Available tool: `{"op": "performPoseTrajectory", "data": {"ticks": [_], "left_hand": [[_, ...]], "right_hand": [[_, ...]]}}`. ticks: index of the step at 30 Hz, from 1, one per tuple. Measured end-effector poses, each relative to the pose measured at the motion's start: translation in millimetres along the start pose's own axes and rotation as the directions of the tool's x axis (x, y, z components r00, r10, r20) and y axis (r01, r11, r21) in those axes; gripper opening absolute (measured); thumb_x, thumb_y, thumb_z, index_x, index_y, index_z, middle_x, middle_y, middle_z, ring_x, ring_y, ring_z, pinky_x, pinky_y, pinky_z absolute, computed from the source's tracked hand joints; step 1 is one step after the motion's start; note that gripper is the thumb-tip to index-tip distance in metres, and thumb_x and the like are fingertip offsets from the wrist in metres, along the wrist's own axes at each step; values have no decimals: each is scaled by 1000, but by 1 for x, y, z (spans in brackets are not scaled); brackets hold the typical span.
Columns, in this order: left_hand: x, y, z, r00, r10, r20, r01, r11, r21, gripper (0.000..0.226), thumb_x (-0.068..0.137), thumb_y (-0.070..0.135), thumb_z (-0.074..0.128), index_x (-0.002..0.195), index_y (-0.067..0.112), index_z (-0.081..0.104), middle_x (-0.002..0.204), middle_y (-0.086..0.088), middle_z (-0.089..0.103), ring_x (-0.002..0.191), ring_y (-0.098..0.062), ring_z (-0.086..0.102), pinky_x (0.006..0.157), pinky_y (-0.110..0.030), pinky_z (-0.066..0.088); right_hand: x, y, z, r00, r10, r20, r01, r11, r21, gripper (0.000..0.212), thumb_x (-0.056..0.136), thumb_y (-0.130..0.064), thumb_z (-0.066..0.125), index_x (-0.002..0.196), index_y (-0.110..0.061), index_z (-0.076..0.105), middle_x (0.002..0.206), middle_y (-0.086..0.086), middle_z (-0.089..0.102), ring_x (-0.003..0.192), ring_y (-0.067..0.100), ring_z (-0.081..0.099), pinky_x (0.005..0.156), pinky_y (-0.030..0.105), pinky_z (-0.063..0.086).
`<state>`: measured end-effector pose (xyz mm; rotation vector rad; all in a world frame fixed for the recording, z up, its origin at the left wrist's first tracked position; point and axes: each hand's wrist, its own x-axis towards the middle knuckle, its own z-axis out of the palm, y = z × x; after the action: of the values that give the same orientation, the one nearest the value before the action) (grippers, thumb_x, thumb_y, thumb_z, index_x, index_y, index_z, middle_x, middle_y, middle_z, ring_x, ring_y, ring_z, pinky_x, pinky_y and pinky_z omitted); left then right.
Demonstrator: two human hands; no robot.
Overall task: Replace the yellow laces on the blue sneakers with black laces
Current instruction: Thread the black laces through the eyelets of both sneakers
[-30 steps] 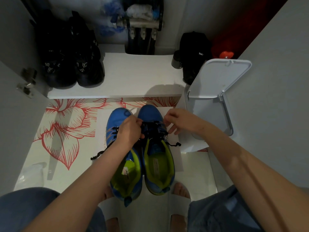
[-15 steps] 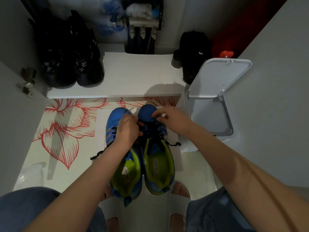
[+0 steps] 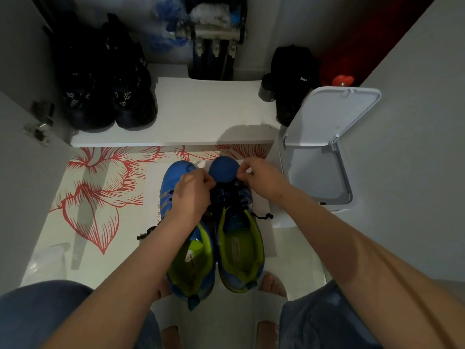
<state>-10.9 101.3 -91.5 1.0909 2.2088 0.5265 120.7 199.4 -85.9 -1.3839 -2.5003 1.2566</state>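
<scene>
Black lace (image 3: 230, 197) crisscrosses the eyelets of the blue sneakers (image 3: 241, 250). They stand side by side, toes away from the person, on white paper (image 3: 261, 205) between the feet. No yellow lace in sight.

The left hand (image 3: 191, 195) has its fingers curled over the toe-end lacing. What they hold is hidden, so I cannot tell. The right hand (image 3: 259, 177) has thumb and forefinger pinched together at the right shoe's lowest eyelets, on the lace as far as I can make out.

Risks, left to right:
- The loose lace end (image 3: 146, 233) trails onto the mat, and a hard pull could drag it back through an eyelet.
- The left hand covers the crossings, so a twist or a skipped eyelet may go unnoticed.
- Uneven pulling would leave unequal ends, and the right tail (image 3: 264, 216) already looks short.
- The shoes are light and unbraced, so a tug may tip one or slide it on the paper.
- The light is dim and the lace is black on dark mesh, so it is easy to misthread.

Room, left to right:
- a door hinge (image 3: 40, 122);
- clear plastic (image 3: 42, 260) on the floor;
- a floral mat (image 3: 95, 192), red on cream;
- a white shelf (image 3: 201, 114) with black shoes (image 3: 105, 91) on it;
- pipes (image 3: 214, 46) behind the shelf;
- a black bag (image 3: 294, 79);
- a white bin (image 3: 327, 127), lid up, just beside the paper.
</scene>
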Motion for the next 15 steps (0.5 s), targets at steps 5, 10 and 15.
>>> {"op": "performPoseTrajectory", "data": {"ticks": [5,10,15], "left_hand": [[-1,0,3,998,64,-29,-65,997,-31,35,96,-2,38,118,14,59,99,-8,69,73,-22,65,60,-21,52],[0,-2,6,995,90,-51,-89,996,9,32,96,1,41,115,17,61,89,-9,67,77,-25,65,69,-34,54],[3,-4,10,987,146,-70,-140,986,88,22,95,9,48,112,16,60,93,-9,66,76,-25,65,68,-36,54]], "right_hand": [[3,7,-1,984,174,46,-180,937,299,14,97,-6,44,85,-12,50,80,1,52,82,21,56,91,46,50],[0,8,-9,988,98,121,-137,916,378,19,96,-26,51,110,-13,55,104,3,56,85,17,58,79,33,53],[4,11,1,998,-12,67,0,984,180,13,84,-12,69,73,-15,62,85,-12,55,74,5,55,75,27,50]]}}
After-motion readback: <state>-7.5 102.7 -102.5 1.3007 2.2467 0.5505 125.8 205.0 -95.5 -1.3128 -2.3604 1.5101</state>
